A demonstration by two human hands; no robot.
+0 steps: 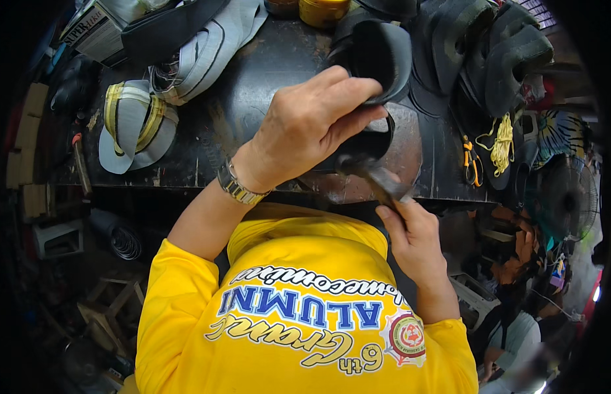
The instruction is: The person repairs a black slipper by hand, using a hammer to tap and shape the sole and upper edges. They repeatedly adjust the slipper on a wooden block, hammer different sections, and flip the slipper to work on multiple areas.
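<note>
My left hand, with a metal-band watch on its wrist, is closed around the edge of a black slipper above the workbench. Its fingers pinch the curved black material, and part of the slipper is hidden behind them. In my right hand is a hammer, gripped by its handle. The hammer's head lies close to the slipper's lower black part; whether they touch I cannot tell. Beneath both is a worn brownish slab at the bench's near edge.
Stacked black slippers stand at the back right, near orange-handled pliers and a yellow cord bundle. Grey strips and a grey piece with yellow bands lie left. A fan and another person are at right.
</note>
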